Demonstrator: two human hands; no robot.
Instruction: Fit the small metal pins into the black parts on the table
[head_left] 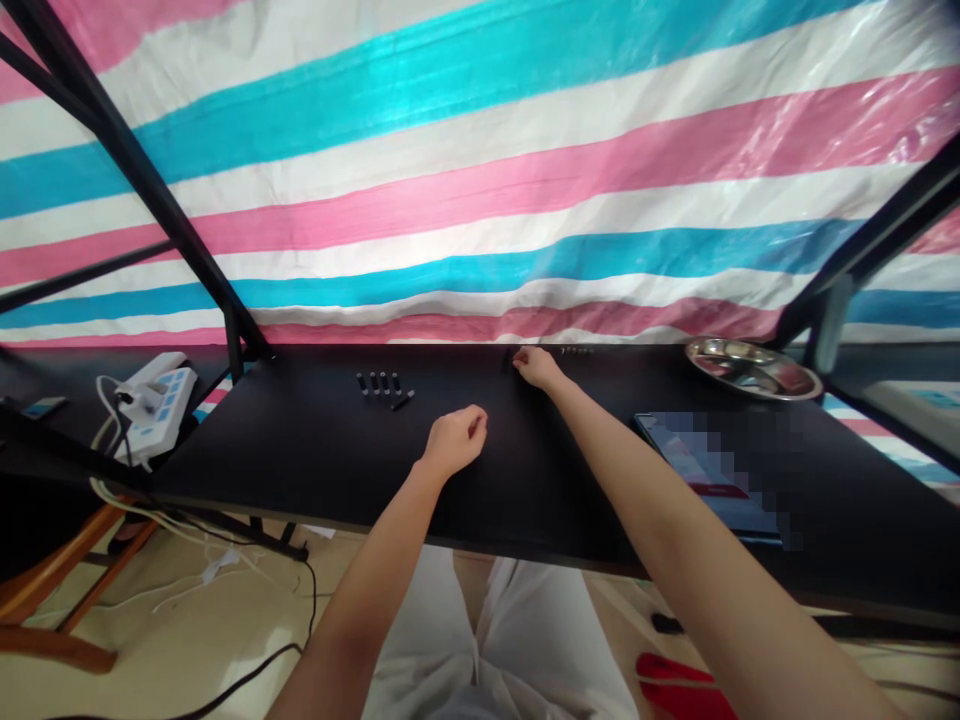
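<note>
My left hand (456,440) rests over the middle of the black table (300,450), its fingers curled in a loose fist with nothing showing in them. Farther off, at the back edge, my right hand (536,366) is closed in a pinch. A small dark shape shows at its fingertips, too unclear to name. Just right of that hand runs a row of tiny shiny pieces (577,351). To the left, several short black cylinders with pale ends (379,384) form a row. One similar black cylinder (403,401) lies slanted in front of them.
A shiny metal divided tray (750,370) sits at the back right. Nearer me lies a tablet-like screen (697,470), partly blurred out. White power strips (161,410) with cables are at the left. Black frame bars (150,190) and a striped sheet (480,180) bound the table.
</note>
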